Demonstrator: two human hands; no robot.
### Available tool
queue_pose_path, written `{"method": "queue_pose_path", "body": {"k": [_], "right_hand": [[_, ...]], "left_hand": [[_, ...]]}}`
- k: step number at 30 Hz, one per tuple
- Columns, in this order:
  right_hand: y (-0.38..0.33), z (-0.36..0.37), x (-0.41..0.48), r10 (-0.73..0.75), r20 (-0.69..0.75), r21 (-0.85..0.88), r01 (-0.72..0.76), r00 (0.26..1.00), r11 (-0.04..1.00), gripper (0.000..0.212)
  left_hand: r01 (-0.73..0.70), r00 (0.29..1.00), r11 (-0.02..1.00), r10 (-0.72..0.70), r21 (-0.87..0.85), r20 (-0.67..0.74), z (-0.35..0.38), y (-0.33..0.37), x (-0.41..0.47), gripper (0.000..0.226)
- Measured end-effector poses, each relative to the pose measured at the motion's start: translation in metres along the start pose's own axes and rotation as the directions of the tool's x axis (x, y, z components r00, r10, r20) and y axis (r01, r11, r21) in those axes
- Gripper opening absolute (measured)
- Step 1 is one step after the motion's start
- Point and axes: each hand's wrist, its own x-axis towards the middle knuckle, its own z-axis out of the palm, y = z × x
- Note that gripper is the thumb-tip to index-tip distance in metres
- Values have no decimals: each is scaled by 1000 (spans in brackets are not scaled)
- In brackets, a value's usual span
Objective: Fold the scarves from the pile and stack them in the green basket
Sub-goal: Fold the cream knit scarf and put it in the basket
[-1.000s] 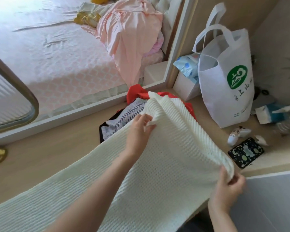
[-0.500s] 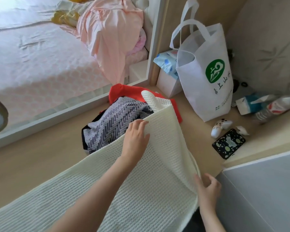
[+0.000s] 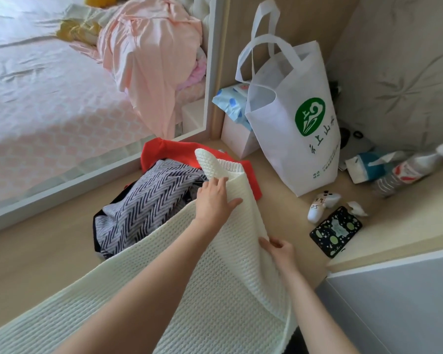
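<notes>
The cream knit scarf point(image 3: 225, 297) stretches from the frame's lower left to its centre, its far end draped on the pile's chevron scarf point(image 3: 149, 200) and red scarf point(image 3: 164, 152). The left hand point(image 3: 214, 200) lies flat on it with straight fingers; the right hand point(image 3: 279, 249) pinches its right edge at lower centre.

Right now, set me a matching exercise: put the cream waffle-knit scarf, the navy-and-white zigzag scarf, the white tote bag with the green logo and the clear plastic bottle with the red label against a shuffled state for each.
Things
1. cream waffle-knit scarf
2. navy-and-white zigzag scarf
3. white tote bag with the green logo
4. clear plastic bottle with the red label

States
A. lying on its side
B. standing upright
C. touched by the left hand and the right hand
D. heaped against the red cloth

Pairs: 1-C, 2-D, 3-B, 4-A
</notes>
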Motion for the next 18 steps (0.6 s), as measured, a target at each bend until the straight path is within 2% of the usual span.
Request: {"method": "queue_pose_path", "body": {"k": [3, 5, 7, 9, 12, 14, 16, 18], "right_hand": [[-6, -3, -6, 11, 23, 126, -13, 1000, 992, 42], [-11, -16, -17, -112, -154, 68, 124, 982, 990, 35], [-19, -36, -36, -253, -382, 25, 284, 889, 958, 33], [-24, -55, -56, -322, -505, 48, 398, 801, 916, 33], [-1, -68, -67, -346, -546, -68, 371, 763, 926, 35], [30, -66, -65, -357, -486, -250, 264, 798, 932, 29], [59, -60, -58, -414, -340, -514, 202, 844, 834, 16], [72, -56, -51, -441, -223, -701, 172, 869, 692, 22]], "left_hand": [[54, 998, 994, -58, -92, -35, -2, 7, 5, 40], [52, 991, 972, -78, -228, -106, -9, 12, 5, 30], [62, 974, 905, -146, -420, -172, -21, 15, 3, 27], [63, 952, 857, -205, -511, -227, -29, 12, 4, 21], [52, 953, 932, -153, -358, -263, -26, 1, 7, 15], [30, 965, 983, -76, -181, -250, -14, -5, 6, 15], [27, 977, 998, -37, -54, -211, -2, -4, 1, 34], [-83, 970, 997, 82, 7, -227, 5, -2, -3, 46]]}}
